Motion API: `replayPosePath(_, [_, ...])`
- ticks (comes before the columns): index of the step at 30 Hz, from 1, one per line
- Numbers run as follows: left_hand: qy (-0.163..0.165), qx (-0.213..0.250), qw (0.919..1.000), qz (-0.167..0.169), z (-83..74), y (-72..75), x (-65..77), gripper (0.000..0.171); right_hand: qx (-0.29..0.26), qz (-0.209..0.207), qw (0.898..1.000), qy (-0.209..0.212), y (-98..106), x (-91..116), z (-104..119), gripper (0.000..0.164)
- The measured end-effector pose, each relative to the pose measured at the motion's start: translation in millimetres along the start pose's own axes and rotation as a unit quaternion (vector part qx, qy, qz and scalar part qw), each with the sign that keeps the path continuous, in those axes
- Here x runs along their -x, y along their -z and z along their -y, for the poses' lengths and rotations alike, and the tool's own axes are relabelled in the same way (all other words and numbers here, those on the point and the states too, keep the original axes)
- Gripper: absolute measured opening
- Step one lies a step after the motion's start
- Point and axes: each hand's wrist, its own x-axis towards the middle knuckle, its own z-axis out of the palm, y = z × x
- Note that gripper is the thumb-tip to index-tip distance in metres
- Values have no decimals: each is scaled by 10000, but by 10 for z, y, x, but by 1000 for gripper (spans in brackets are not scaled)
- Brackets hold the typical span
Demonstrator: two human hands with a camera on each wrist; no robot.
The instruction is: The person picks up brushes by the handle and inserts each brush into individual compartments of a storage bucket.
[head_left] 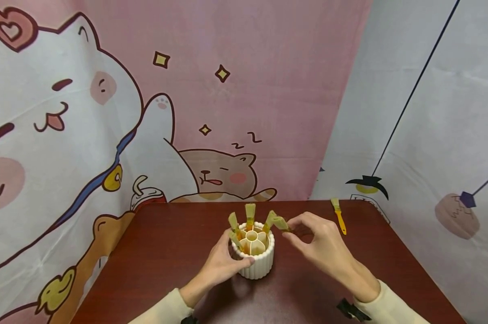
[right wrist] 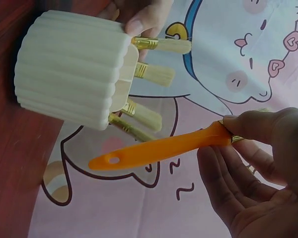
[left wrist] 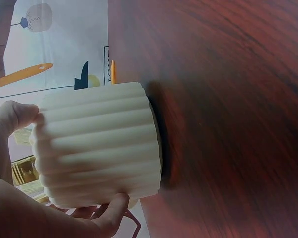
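A cream ribbed brush holder [head_left: 257, 268] with a beaded rim stands upright on the table. My left hand [head_left: 223, 262] grips its near left side, thumb across the front and fingers round the wall. Several paintbrushes [right wrist: 156, 74] stand bristles up in its outer compartments. Right of the holder, my right hand [head_left: 323, 240] pinches another paintbrush [right wrist: 174, 148] near its metal ferrule. That brush's orange handle slants toward the holder in the right wrist view, outside the rim. In the head view its bristles overlap those of a standing brush, and the fingers hide most of the handle.
One more paintbrush [head_left: 339, 218] with a yellow-orange handle lies near the table's back right corner. The dark red-brown table [head_left: 167, 252] ends at cartoon-printed cloths [head_left: 268, 90] hanging behind it and at the sides.
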Motion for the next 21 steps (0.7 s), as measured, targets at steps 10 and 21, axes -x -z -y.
replayPosePath(10, [-37,3,10000,-17,-6,19,-10,98,-344,11,9992,224,-53,-94,129,37])
replayPosePath(21, [-72,57,10000,25,21,17,-13,97,-699,114,9967,396,-173,-131,221,34])
